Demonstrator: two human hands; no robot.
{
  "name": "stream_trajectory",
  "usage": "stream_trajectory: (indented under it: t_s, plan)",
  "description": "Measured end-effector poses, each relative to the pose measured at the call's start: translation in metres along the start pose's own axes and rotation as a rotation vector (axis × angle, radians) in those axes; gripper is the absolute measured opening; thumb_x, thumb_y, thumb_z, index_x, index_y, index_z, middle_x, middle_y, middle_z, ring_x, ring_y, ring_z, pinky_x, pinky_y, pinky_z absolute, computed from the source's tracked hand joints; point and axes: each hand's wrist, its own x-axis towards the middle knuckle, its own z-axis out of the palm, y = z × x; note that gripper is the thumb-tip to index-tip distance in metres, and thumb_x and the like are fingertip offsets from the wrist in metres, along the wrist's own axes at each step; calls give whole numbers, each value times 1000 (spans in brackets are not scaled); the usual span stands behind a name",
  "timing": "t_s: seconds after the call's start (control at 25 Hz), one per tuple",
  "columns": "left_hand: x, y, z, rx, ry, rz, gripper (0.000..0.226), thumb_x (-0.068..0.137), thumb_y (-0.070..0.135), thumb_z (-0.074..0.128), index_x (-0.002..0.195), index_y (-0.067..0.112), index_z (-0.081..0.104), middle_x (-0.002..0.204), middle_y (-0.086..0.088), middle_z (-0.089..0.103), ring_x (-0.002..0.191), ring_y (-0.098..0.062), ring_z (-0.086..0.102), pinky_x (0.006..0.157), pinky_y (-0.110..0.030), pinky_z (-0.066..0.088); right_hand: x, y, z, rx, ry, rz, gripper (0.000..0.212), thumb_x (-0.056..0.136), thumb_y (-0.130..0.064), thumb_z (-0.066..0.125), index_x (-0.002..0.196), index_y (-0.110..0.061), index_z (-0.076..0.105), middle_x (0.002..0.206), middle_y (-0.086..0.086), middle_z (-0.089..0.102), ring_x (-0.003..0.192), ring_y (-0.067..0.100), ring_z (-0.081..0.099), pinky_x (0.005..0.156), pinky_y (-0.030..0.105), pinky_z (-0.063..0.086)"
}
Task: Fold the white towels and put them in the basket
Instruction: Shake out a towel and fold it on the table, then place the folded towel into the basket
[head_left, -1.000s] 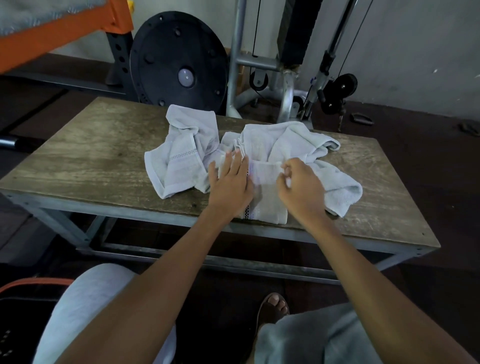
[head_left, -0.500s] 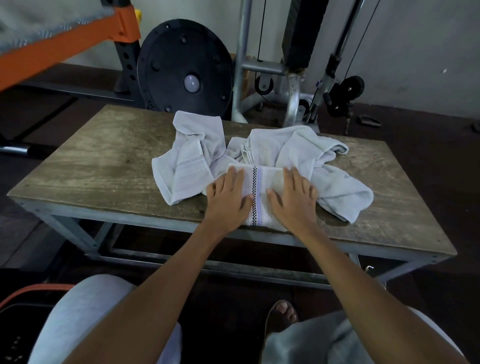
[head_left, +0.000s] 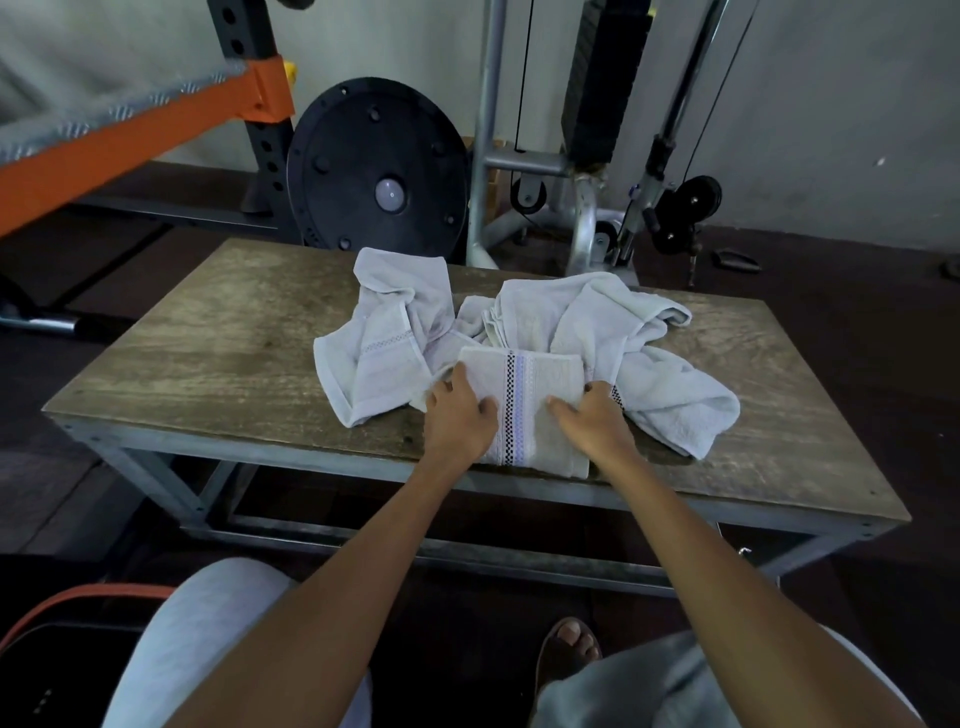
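A folded white towel with a dark checked stripe lies near the front edge of the wooden table. My left hand grips its left side, fingers curled at the edge and thumb on top. My right hand holds its right side the same way. Behind it lie two crumpled white towels: one to the left, and a bigger one spreading to the right. At the lower left, an orange-rimmed black container shows beside my knee; most of it is hidden.
Behind the table stand a black weight plate, a cable machine and an orange rack beam. The table's left half is bare wood. My knees and a sandalled foot are below the table's front edge.
Both hands first finished a fold, then pressed flat on the towel. Now they have slid outward to its two sides and their fingers have curled round the edges.
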Motion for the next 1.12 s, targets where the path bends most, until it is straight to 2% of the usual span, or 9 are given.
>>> stream_trajectory:
  t_s: [0.12,0.2,0.32,0.4,0.52,0.64,0.84,1.04,1.12]
  plan:
    - [1,4,1,-233,20,-2,65,94,20,51,148,8,17,150,-16,25,136,-29,30,107,-36,31,1,1,-2,182,4,34,41,82,-41,61,107,-10,53,91,-1,62,80,14,62,72,33,52]
    - [2,5,-1,-368,26,-56,63,93,21,53,147,11,21,149,-12,30,132,-25,36,101,-32,36,-3,-5,-5,271,26,39,25,85,-33,60,99,-13,53,87,-2,60,73,9,57,60,27,45]
    - [-3,9,-7,-636,15,-190,55,96,23,49,147,16,29,147,-4,36,127,-20,42,94,-27,39,-8,-15,-11,356,81,25,26,90,-32,55,107,-17,44,90,-5,52,75,4,49,60,27,37]
    - [-13,12,-17,-773,44,-198,48,98,22,46,145,19,35,146,-2,40,125,-19,45,98,-29,40,-16,-24,-17,390,117,-23,25,93,-32,51,111,-17,42,90,-7,50,75,3,47,58,25,35]
    - [-33,19,-43,-791,138,-71,43,95,22,52,138,28,43,133,-5,53,116,-20,53,99,-40,47,-36,-38,-31,424,145,-96,29,96,-35,46,114,-14,46,86,-8,52,74,6,49,59,26,37]
    - [-57,31,-79,-732,243,72,46,93,22,55,137,30,44,129,-4,55,112,-19,55,97,-39,48,-61,-62,-44,461,150,-194,32,96,-35,46,118,-12,48,93,-4,54,82,11,52,62,26,37]
    - [-121,41,-158,-682,486,248,45,94,16,53,138,20,44,130,5,51,109,-9,52,77,-5,43,-125,-125,-49,601,111,-449,37,94,-34,50,125,-14,46,113,-1,55,101,16,54,79,29,42]
    - [-181,20,-235,-632,711,250,46,93,15,56,137,14,45,134,-3,53,117,-16,54,96,-28,44,-184,-193,-31,636,-30,-617,36,93,-28,53,125,-13,46,113,1,54,100,16,52,81,28,38]
    - [-204,9,-263,-636,795,236,45,93,14,55,137,14,46,131,-2,56,113,-15,56,92,-25,46,-203,-222,-18,669,-92,-675,33,93,-25,54,124,-14,48,113,0,55,99,15,53,81,28,39]
